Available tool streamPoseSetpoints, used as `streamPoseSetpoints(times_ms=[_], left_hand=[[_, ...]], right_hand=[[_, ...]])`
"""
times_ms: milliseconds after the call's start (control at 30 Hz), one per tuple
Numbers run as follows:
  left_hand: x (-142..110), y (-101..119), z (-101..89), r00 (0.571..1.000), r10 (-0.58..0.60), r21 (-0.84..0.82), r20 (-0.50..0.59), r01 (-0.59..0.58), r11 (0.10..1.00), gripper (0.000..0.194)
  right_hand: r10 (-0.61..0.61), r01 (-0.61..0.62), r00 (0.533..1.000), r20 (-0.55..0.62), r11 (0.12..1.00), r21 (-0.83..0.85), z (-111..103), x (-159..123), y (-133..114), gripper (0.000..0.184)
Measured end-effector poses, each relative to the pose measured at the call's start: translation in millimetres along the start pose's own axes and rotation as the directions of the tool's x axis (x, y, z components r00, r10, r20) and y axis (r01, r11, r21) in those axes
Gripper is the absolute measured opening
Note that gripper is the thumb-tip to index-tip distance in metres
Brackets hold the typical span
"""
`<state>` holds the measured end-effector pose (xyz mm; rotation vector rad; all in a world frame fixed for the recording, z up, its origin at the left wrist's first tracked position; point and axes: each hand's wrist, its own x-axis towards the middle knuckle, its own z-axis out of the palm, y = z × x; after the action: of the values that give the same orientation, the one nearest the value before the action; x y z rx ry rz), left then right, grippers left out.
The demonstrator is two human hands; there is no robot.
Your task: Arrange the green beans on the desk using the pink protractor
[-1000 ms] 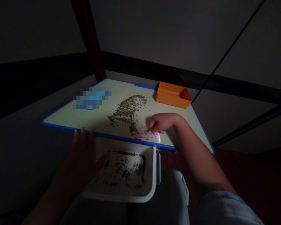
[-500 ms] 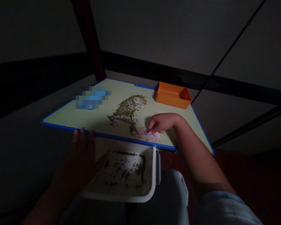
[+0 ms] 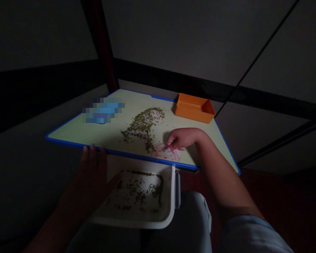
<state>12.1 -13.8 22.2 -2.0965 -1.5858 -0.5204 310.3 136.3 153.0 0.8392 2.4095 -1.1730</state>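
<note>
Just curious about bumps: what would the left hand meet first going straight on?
Probably the board, at its blue rim, right by the left hand's fingers; whether they touch is unclear.

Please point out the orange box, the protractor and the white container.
Orange box [image 3: 192, 113], head view: near wall.
Protractor [image 3: 163, 155], head view: lower middle.
White container [image 3: 172, 198], head view: right rim.

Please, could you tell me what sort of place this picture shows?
Probably the corner of a room, perhaps in a home, though the dim light leaves me unsure: grey walls, a dark red post and a small blue-edged table.
</note>
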Motion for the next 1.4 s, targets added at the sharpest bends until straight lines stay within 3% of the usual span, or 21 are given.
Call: streamPoseSetpoints(times_ms=[333,467,833,1100,1400], left_hand=[[0,4,-6.1,0.999,-0.027,-0.005,0.027,0.027,1.0,0.091],[1,3,-4.9,0.999,-0.031,-0.002,0.017,0.031,1.0,0.09],[0,1,-3.1,1.0,0.009,-0.016,0.024,-0.009,1.0,0.089],[-1,0,-4.2,0.997,-0.026,-0.019,0.067,0.028,0.999,0.09],[3,0,-5.1,0.999,0.047,-0.005,-0.013,-0.047,0.999,0.087]], right_hand=[[0.145,-0.149,0.983,-0.11,0.988,-0.028,-2,-3,0,0.024],[0.168,-0.171,0.981,-0.101,0.985,-0.028,-4,-5,3,0.024],[0.113,-0.105,0.976,-0.189,0.993,0.048,-13,-17,16,0.026],[0.138,-0.13,0.982,-0.133,0.989,0.064,-12,-14,17,0.023],[0.12,-0.112,0.987,-0.104,0.991,0.079,-11,-15,14,0.023]])
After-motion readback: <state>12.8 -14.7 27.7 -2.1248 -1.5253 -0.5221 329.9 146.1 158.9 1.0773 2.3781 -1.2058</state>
